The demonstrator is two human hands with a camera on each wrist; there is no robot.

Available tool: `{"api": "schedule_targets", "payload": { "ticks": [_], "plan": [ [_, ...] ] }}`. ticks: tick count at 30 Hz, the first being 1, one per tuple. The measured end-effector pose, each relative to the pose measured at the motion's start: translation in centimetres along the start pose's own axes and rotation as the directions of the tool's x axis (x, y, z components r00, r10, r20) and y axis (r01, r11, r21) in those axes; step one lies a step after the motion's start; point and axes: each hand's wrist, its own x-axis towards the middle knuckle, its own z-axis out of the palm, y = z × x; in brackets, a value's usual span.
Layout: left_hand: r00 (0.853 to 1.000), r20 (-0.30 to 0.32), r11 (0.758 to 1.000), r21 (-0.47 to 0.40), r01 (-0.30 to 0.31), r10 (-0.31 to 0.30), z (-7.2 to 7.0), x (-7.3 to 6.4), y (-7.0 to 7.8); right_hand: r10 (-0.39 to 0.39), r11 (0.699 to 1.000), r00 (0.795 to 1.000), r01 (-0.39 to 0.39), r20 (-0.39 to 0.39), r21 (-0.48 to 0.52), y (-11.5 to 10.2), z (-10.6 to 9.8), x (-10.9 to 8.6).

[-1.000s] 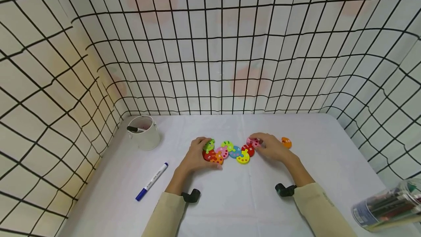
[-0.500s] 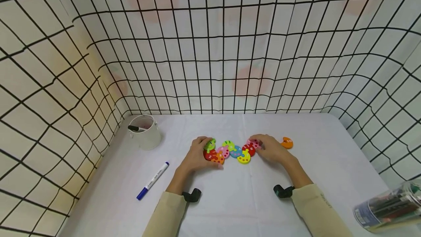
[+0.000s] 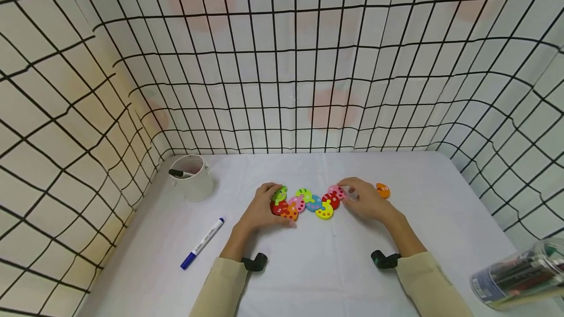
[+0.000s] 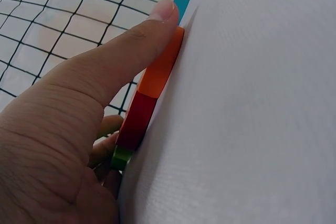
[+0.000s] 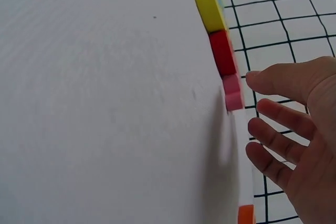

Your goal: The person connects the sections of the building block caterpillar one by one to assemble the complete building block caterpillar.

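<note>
A caterpillar puzzle of numbered pieces lies in a wavy row on the table. My left hand curls round its left end, holding the green head piece and the red piece marked 2. In the left wrist view the thumb lies along the orange piece. At the row's right end sits a pink spotted piece, joined to a red one. My right hand hovers just right of the pink piece, fingers spread apart and holding nothing. Beyond it lies a separate orange piece marked 10.
A white bucket with a black-capped marker in it stands back left. A blue-capped marker lies left of the left forearm. A clear jar of pencils lies at the right edge. Black wire grid surrounds the table.
The right hand's fingers have come off the pink piece and spread, leaving a small gap. The left hand stays where it was at the head end.
</note>
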Motion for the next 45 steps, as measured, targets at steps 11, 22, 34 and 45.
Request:
{"api": "schedule_targets", "payload": {
  "ticks": [11, 22, 34, 45],
  "plan": [
    [1.0, 0.002, 1.0, 0.0, -0.002, 0.002, -0.1, 0.0, 0.1, 0.019, 1.0, 0.993, -0.021, -0.116, -0.009, 2.1, -2.2, -1.6],
    [1.0, 0.006, 1.0, -0.003, 0.004, -0.004, 0.0, 0.0, 0.1, 0.101, 0.995, 0.976, -0.101, -0.191, 0.006, 6.0, -3.3, -2.0],
    [1.0, 0.002, 1.0, -0.003, -0.013, 0.013, 0.0, 0.0, -0.1, 0.18, 0.983, 0.966, -0.181, -0.185, 0.011, 8.0, -3.6, -2.7],
    [1.0, 0.016, 1.0, 0.018, -0.008, 0.007, -0.2, 0.0, -0.3, 0.163, 0.987, 0.97, -0.163, -0.179, 0.011, 8.6, -3.2, -2.7]
  ]
}}
